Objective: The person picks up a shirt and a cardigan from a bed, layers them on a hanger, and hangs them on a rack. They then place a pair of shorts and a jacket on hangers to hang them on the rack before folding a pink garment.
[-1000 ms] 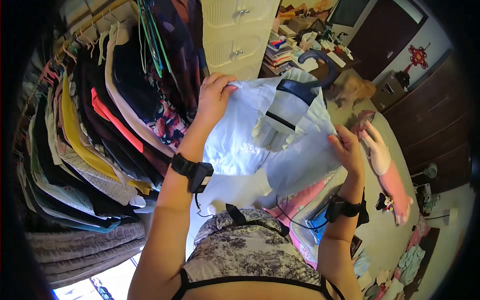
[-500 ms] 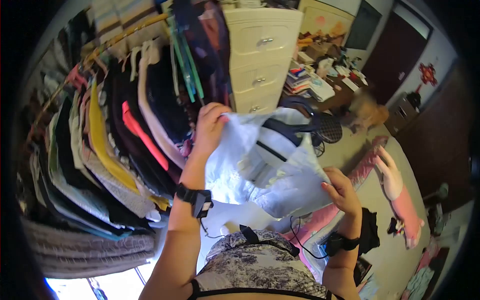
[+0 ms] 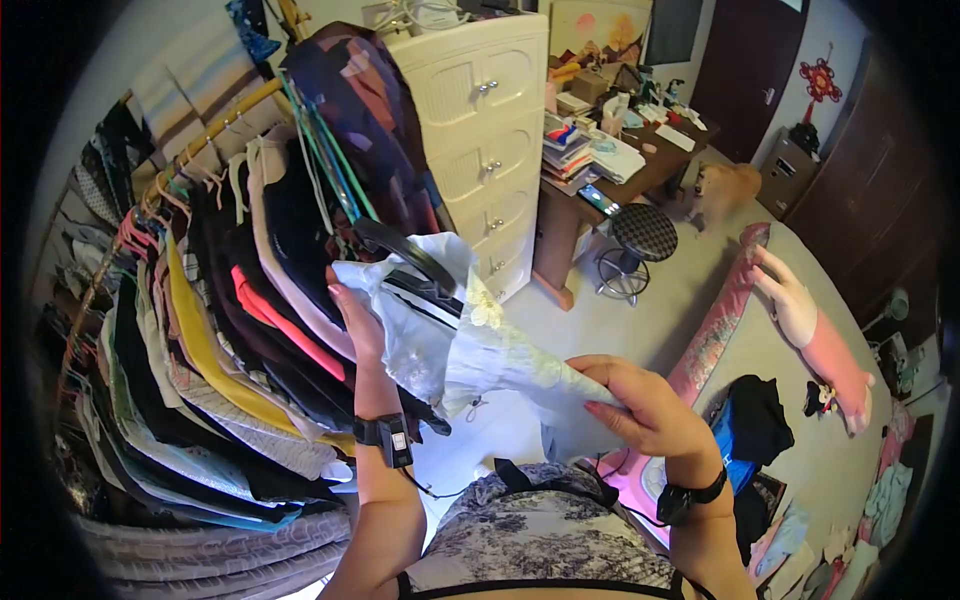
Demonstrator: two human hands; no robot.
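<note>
A pale blue garment (image 3: 505, 350) with lace-like trim is stretched between my hands, in front of my body. My left hand (image 3: 355, 320) grips its left edge near the hanging clothes; the garment partly covers those fingers. At the other side my right hand (image 3: 645, 405) is closed on a gathered edge, thumb and fingers pinching the cloth. A thick black hanger (image 3: 415, 252) sticks out of the garment's upper opening, and its lower part is hidden in the cloth.
On the left, a rack holds many clothes, including a yellow garment (image 3: 195, 310). Ahead stand a cream drawer cabinet (image 3: 465, 150), a cluttered desk (image 3: 560, 225) and a round stool (image 3: 643, 232). A dog (image 3: 728, 188) is behind. Right, a bed (image 3: 760, 330) bears a pink plush toy (image 3: 825, 350).
The garment has swung left and narrowed, and its right side is now bunched in my right hand. My left hand has moved lower and left. The view has shifted, showing more of the cabinet and stool.
</note>
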